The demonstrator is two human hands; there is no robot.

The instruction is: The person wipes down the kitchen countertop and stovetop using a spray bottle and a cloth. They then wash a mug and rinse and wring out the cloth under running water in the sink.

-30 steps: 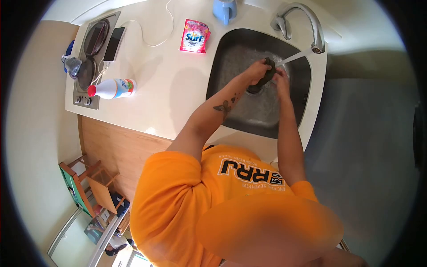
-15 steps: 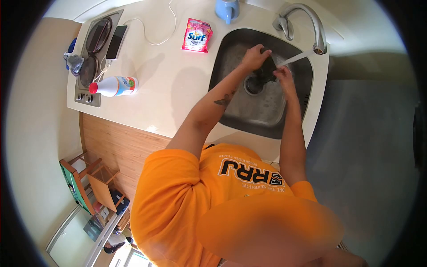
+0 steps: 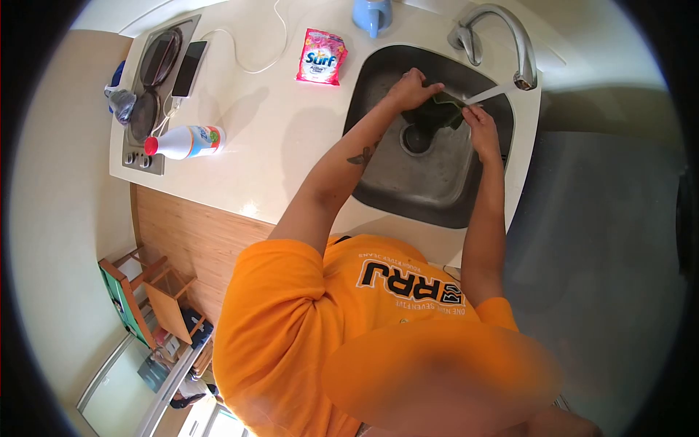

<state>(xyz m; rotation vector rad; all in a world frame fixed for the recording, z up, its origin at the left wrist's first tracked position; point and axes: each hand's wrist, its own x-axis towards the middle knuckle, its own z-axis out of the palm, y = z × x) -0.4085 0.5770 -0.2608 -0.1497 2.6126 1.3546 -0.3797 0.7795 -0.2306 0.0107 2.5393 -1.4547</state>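
A dark green cloth [image 3: 435,115] hangs stretched between my two hands inside the grey sink [image 3: 429,182]. My left hand [image 3: 410,92] grips its left edge, thumb pointing to the right. At the right edge, the fingers of my right hand [image 3: 480,130] pinch the cloth. A stream of water [image 3: 486,93] from the curved metal faucet [image 3: 523,47] runs down close to my right fingertips and meets the cloth's upper right part. Beneath the cloth, the round drain [image 3: 416,140] is partly covered.
On the counter [image 3: 269,160] left of the sink lie a pink Surf packet [image 3: 322,57] and a white bottle with a red cap [image 3: 186,142]. A blue mug [image 3: 372,16] stands behind. Further left are a phone [image 3: 190,69] with a cable and a two-plate stove [image 3: 145,116].
My hands have moved apart, the left one leftward and the right one slightly right. The cloth, bunched up before, is now spread wider between them.
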